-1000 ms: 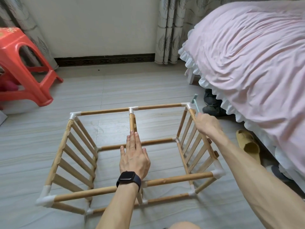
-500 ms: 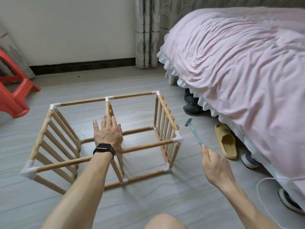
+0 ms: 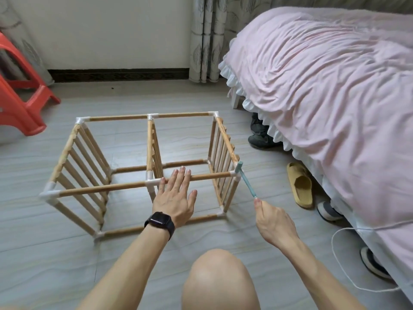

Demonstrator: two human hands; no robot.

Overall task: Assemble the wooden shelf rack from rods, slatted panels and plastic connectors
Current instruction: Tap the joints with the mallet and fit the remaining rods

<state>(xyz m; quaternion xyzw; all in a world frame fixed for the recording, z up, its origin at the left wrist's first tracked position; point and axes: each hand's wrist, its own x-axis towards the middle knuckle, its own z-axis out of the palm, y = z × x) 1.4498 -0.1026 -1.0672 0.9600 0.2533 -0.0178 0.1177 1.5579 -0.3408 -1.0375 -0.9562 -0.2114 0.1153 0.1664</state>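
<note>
Head view. Pale wooden slatted rack frame [image 3: 100, 189]: standing on grey floor [image 3: 55, 253]. My left hand [image 3: 176, 198]: flat, fingers straight, pressing its near top rod. My right hand [image 3: 273, 222]: curled round slim teal hammer [image 3: 247, 182], head newly swung onto rack's near-right white plastic connector [image 3: 233, 174]; probably seating that joint.

Soft even daylight, faint shadows, wide-angle bowing

Head camera: worn on my head, wide-angle, facing forward and down at the floor [image 3: 67, 265].
Nearness: close; my knee [image 3: 220, 280] at the bottom edge, shelf rack [image 3: 100, 188] just beyond.
</note>
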